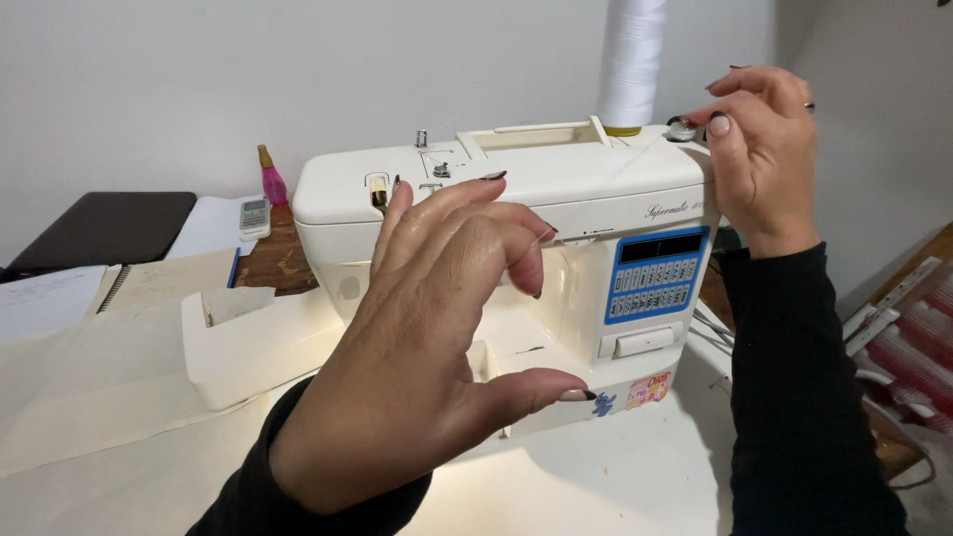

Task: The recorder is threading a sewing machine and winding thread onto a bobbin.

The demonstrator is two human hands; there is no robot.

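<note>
A cream sewing machine (pixel 556 228) stands near the back edge of a pale table (pixel 615 476). The left hand (pixel 437 337) hovers in front of it, fingers spread and curled, a thin thread (pixel 596 189) seemingly pinched between two fingertips. The right hand (pixel 759 149) reaches the machine's top right corner, fingertips pinching at a small metal bobbin (pixel 682 127) beside a tall white thread cone (pixel 630 60).
</note>
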